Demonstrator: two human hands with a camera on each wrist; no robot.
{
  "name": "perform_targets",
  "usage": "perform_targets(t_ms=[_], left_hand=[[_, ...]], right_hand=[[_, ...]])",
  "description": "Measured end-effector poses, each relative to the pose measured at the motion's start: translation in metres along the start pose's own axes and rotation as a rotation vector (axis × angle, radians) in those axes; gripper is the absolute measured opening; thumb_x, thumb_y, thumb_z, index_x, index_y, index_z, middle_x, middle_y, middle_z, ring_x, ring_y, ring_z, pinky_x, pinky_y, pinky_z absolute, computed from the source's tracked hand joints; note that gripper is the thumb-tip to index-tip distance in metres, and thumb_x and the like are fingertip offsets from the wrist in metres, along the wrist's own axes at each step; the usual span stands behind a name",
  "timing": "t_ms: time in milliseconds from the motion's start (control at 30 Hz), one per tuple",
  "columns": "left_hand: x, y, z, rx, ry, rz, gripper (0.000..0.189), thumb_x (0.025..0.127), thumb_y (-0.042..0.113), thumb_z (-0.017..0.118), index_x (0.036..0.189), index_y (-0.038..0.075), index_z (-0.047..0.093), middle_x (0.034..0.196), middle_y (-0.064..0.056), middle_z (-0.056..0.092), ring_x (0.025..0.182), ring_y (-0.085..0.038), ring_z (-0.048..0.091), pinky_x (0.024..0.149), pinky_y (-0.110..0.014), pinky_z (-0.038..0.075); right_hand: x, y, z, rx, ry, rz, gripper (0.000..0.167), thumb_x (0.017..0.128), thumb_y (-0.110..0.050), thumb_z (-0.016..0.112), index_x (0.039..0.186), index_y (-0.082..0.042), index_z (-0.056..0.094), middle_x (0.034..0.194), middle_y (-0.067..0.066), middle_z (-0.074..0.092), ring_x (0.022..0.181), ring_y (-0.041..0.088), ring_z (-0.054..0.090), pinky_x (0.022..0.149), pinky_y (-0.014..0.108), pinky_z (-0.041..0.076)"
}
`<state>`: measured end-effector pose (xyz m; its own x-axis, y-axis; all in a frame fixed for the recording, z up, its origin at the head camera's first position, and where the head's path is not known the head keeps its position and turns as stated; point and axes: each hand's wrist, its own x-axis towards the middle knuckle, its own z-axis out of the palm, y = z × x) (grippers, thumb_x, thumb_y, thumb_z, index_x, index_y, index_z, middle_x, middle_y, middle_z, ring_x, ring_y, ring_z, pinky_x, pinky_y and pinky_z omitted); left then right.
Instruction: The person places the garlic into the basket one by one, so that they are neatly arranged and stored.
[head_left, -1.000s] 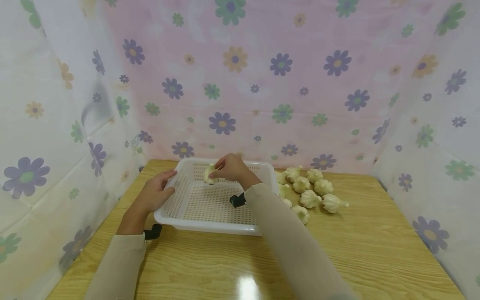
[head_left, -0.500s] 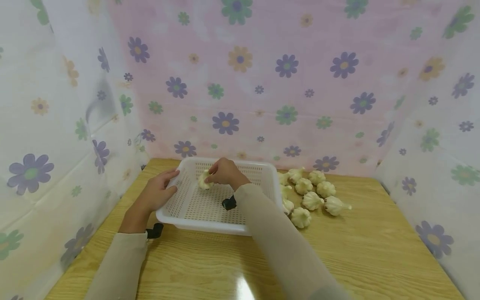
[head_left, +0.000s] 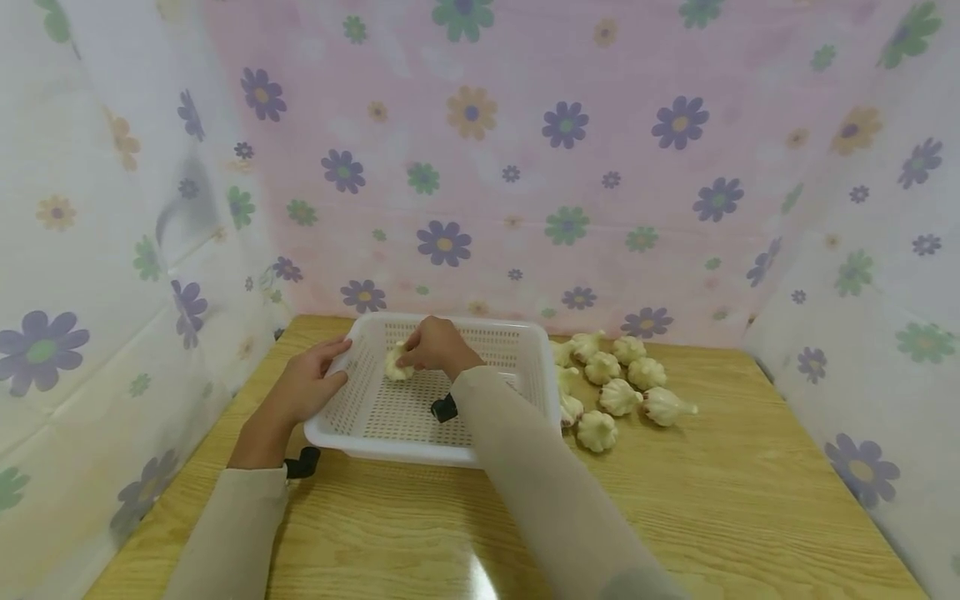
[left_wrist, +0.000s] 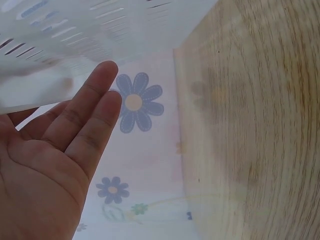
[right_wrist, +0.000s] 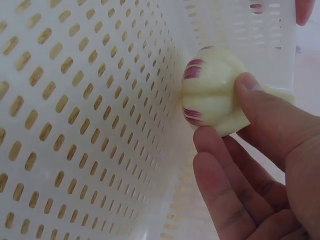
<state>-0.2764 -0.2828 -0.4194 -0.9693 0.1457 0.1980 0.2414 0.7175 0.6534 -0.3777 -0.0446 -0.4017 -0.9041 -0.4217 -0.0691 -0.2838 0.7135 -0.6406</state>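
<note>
A white plastic basket point(head_left: 442, 454) with slotted walls stands on the table. My left hand point(head_left: 300, 392) holds its left rim, the thumb at the rim and the other fingers point(left_wrist: 102, 112) along the outer wall. Inside the basket, near the far left corner, my right hand point(head_left: 437, 346) pinches a garlic bulb point(head_left: 396, 364) between thumb and fingers. In the right wrist view this garlic bulb point(right_wrist: 212, 90) is pale with purple streaks, close to the basket floor point(right_wrist: 90, 120); whether it touches the floor I cannot tell.
Several more garlic bulbs point(head_left: 618, 397) lie on the wooden table point(head_left: 720, 500) to the right of the basket, some close against its right wall. A flowered cloth point(head_left: 510, 200) encloses the table at the back and both sides.
My right hand has moved left and slightly down inside the basket with the garlic bulb. The left hand stays at the rim.
</note>
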Motion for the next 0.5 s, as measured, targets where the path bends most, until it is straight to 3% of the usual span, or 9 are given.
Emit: perform_targets(t_ms=[300,500], left_hand=[[0.0002,0.0020,-0.0033,-0.010,0.020,-0.006,0.059,0.099,0.014,0.055,0.156,0.002,0.044,0.167,-0.016,0.034,0.142,-0.044,0.048,0.105,-0.055,0.052],[-0.0017,0.0015,-0.0003,-0.025,0.008,-0.013,0.059,0.099,0.014,0.056,0.156,0.003,0.044,0.167,-0.016,0.034,0.139,-0.044,0.051,0.101,-0.054,0.055]], right_hand=[[-0.0005,-0.0034,-0.0020,-0.036,-0.001,-0.045,0.036,0.085,-0.033,0.085,0.115,-0.014,0.081,0.077,-0.002,0.075,0.069,0.011,0.069,0.078,0.030,0.057],[-0.0036,-0.0007,-0.0012,-0.049,-0.003,-0.056,0.036,0.087,-0.034,0.083,0.118,-0.015,0.080,0.089,-0.002,0.078,0.075,0.015,0.074,0.079,0.030,0.059]])
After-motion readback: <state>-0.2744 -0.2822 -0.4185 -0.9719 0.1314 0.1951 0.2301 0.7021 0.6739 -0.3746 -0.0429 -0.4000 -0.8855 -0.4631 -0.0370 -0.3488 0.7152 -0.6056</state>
